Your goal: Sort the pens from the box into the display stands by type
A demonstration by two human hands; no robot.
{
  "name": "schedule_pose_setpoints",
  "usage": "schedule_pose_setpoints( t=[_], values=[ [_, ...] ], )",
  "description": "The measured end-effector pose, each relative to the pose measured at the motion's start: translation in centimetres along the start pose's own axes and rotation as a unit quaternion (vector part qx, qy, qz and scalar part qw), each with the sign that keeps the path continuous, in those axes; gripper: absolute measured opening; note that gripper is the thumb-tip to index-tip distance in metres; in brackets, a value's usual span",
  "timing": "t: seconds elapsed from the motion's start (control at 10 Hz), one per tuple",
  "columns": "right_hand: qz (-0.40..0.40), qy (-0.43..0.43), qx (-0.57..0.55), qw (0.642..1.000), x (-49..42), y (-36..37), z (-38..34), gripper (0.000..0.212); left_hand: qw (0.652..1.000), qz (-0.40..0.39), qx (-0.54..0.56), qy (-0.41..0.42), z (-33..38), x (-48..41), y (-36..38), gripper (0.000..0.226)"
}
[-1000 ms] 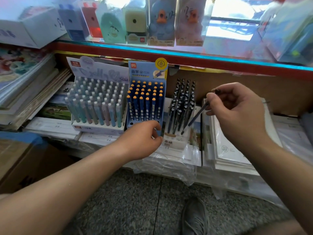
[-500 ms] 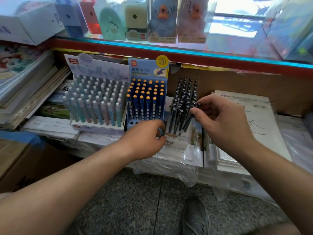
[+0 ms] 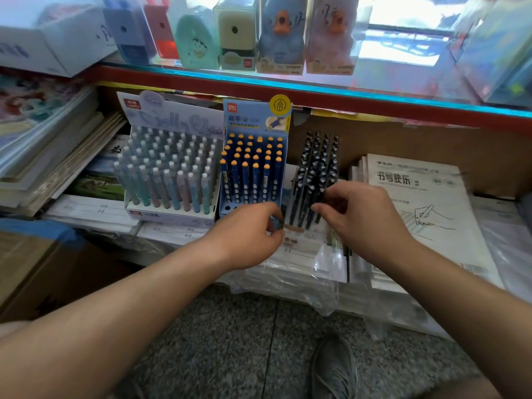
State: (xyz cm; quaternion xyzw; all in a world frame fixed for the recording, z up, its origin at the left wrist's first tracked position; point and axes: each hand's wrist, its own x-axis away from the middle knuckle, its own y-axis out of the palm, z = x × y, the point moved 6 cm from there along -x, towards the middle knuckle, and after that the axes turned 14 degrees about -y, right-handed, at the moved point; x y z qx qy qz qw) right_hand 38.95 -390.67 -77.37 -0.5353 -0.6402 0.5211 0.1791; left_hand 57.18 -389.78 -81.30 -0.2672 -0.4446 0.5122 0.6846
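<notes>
Three display stands sit in a row on stacked notebooks under the shelf. The pastel pen stand (image 3: 169, 174) is on the left, the blue stand with orange-capped pens (image 3: 253, 168) is in the middle, and the black pen stand (image 3: 316, 165) is on the right. My left hand (image 3: 250, 234) pinches the front left corner of the black pen stand, right beside the blue one. My right hand (image 3: 359, 217) is at the front right of the same stand, its fingertips curled round a black pen (image 3: 312, 217) standing low among the others. The source box is not in view.
A glass shelf edge (image 3: 316, 90) with boxed sharpeners above it overhangs the stands. Writing workbooks (image 3: 417, 203) lie to the right, and book stacks (image 3: 51, 156) to the left. A cardboard box (image 3: 43, 269) stands at lower left. My shoe (image 3: 334, 370) is on the speckled floor.
My right hand carried a black pen from the right over to the black pen stand and lowered it in among the others. My left hand stayed at the stand's front corner.
</notes>
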Motion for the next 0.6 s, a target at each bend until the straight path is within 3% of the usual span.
schedule_pose_setpoints(
  t=[0.4,0.5,0.6],
  values=[
    [-0.043,0.082,0.018,0.996,0.7,0.0,-1.2,0.03,0.999,0.018,0.016,-0.032,-2.5,4.5,-2.5,0.039],
    [-0.023,0.085,0.054,0.995,0.7,-1.3,-3.2,0.032,0.997,0.046,0.024,-0.053,-4.2,6.8,-4.1,0.036],
    [-0.037,0.028,0.008,0.999,0.2,-1.2,-7.2,0.027,0.992,0.088,0.031,-0.085,-6.8,9.1,-5.8,0.034]
  ],
)
